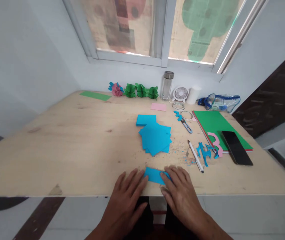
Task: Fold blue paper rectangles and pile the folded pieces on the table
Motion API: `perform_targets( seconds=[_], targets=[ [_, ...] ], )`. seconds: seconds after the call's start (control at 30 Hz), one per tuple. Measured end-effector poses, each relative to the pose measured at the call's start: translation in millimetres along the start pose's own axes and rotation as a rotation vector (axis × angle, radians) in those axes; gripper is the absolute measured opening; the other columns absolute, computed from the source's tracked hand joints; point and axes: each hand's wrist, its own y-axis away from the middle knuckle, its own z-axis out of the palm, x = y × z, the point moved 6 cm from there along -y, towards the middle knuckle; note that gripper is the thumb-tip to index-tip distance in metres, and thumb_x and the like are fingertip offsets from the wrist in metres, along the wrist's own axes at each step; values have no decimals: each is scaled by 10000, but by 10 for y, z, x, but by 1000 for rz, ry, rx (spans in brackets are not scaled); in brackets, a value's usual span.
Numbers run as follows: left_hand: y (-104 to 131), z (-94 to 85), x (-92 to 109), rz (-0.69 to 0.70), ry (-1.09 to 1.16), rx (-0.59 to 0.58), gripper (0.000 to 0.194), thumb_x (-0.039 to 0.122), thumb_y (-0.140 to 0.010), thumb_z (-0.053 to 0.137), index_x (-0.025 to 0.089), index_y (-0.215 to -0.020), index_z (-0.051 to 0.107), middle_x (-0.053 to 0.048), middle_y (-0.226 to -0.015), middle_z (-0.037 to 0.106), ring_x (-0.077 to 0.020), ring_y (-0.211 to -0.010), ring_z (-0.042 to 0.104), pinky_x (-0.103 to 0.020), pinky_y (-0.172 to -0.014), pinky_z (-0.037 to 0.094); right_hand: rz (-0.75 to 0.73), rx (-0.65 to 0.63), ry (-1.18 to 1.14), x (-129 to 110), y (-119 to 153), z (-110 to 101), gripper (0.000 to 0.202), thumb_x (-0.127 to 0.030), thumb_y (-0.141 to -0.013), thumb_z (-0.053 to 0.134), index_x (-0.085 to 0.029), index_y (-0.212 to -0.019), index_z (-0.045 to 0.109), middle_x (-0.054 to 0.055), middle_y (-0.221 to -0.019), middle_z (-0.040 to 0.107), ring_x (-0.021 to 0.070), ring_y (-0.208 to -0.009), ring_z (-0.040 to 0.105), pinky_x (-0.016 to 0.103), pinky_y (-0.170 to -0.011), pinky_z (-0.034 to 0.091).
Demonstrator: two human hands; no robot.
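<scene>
A small blue folded-looking paper strip (154,175) lies flat near the table's front edge. My left hand (126,193) rests beside it, fingers stretched out and the tips at its left end. On its right end lie the fingers of my right hand (179,190), flat and slightly spread, covering part of it. Neither hand is wrapped round anything. Just beyond is a loose, fanned stack of blue paper squares (156,138), with a neater blue paper stack (146,119) behind it.
Right of my hands are a white pen (195,156), blue paper scraps (204,153), a utility knife (186,126), green paper sheets (213,120) and a phone (237,148). Along the wall stand green paper crafts (141,90), a glass bottle (166,87) and a small fan (180,93).
</scene>
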Motion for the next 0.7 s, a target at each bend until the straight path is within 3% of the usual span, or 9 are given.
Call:
perform_targets(
  seconds=[0.2,0.37,0.47,0.53,0.7],
  targets=[
    [-32,-47,-124,-16,85,44,586,348,-889,508,169,-1426,358,-74,-1394,517,-232,-1320,424,-416,-1078,345,15,49,-110,-31,-107,41,343,-142,-902,443,-205,-1216,566,57,-1031,657,213,-952,597,378,-862,472],
    [-268,-176,-409,-97,179,171,502,310,-924,444,207,-1409,369,-71,-1280,614,-204,-1190,559,-379,-998,449,22,35,-220,21,-193,116,405,-115,-883,442,-222,-1263,534,37,-915,656,190,-835,600,356,-815,451],
    [-529,-200,-777,-215,239,210,425,332,-931,441,219,-1340,446,-74,-1263,621,-206,-1145,587,-359,-942,490,0,21,-259,148,-400,170,443,-110,-858,474,-239,-1278,523,43,-998,664,198,-910,595,369,-851,421],
    [-768,-124,-1084,-290,240,205,371,338,-935,426,205,-1270,513,-78,-1224,641,-209,-1119,600,-357,-917,503,16,28,-241,285,-612,200,452,-119,-846,499,-241,-1280,525,48,-1034,665,211,-945,583,391,-876,401],
    [-1466,364,-1763,-298,173,107,305,322,-916,438,200,-1130,617,-92,-1127,678,-242,-1051,623,-405,-889,502,97,60,-68,558,-1089,199,429,-155,-817,588,-233,-1238,571,69,-1040,661,254,-977,544,410,-838,383]
  ],
)
